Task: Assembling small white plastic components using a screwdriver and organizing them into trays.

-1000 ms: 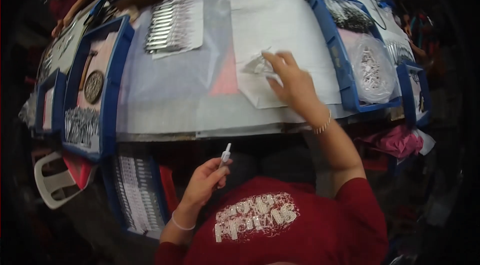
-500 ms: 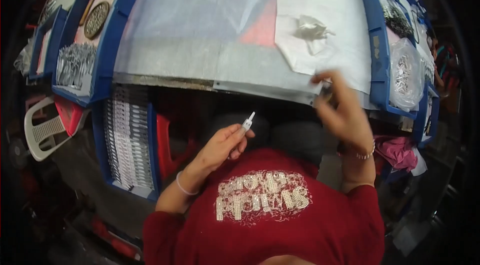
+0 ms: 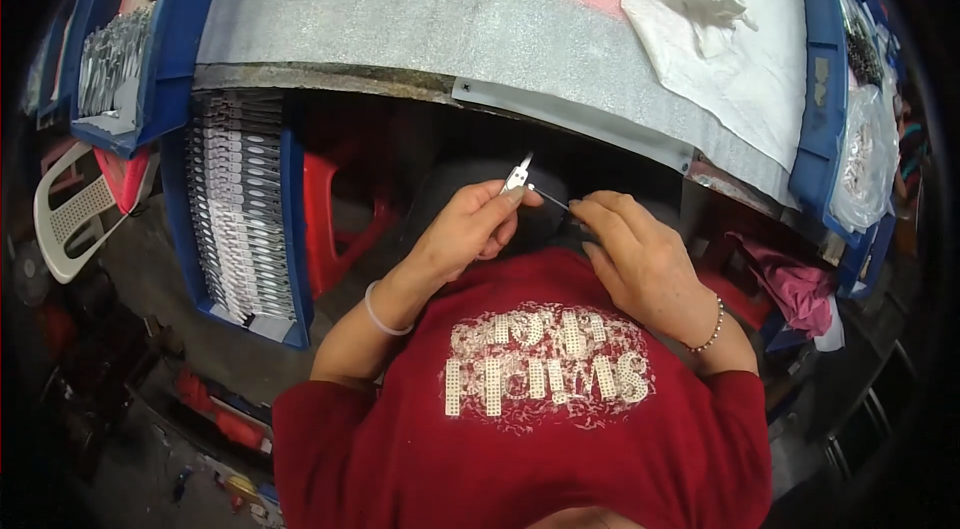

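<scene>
My left hand (image 3: 470, 227) pinches a small white part with a narrow pointed tip (image 3: 517, 175) between thumb and fingers, just in front of the table's edge. The pointed end is tilted up and away from me. From the right, my right hand (image 3: 645, 259) is closed around a tool with a thin metal shaft (image 3: 551, 198); the handle is hidden inside the palm. Its pale far end comes right up beside the white part, at my left thumb. I cannot tell whether the two touch.
A sheet-covered table (image 3: 400, 29) lies ahead, bearing a white cloth (image 3: 740, 79) with a crumpled wipe (image 3: 712, 1) on it. Blue trays of metal parts (image 3: 115, 54) flank it. A blue bin (image 3: 300, 269) with rows of similar white-and-grey pieces stands below left, beside a red stool (image 3: 322, 219).
My right hand has come down and left from the table's edge to the white part, bringing the thin-shafted tool. My left hand keeps its hold. The view has shifted downward.
</scene>
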The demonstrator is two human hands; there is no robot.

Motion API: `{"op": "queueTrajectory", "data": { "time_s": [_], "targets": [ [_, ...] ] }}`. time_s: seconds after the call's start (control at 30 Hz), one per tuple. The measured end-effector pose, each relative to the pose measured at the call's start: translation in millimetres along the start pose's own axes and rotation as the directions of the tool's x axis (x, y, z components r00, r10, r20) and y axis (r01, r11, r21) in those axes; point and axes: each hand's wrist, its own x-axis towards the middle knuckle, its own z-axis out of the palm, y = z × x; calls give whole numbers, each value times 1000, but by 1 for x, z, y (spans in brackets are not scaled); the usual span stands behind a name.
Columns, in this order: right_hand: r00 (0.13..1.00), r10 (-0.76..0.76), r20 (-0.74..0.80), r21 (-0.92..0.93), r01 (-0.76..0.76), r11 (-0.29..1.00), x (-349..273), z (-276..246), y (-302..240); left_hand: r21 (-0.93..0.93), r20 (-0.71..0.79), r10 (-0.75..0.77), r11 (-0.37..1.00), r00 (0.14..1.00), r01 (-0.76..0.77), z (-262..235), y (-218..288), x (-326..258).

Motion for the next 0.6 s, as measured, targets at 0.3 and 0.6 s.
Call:
{"op": "queueTrajectory", "data": {
  "time_s": [0.3,0.6],
  "targets": [
    [1000,-12,4,-2,12,1000,8,4,6,31,-69,14,999,998,-12,7,-4,2],
    [999,-44,23,-55,45,997,14,7,15,59,-100,17,998,995,-11,12,-2,5]
  ]
}}
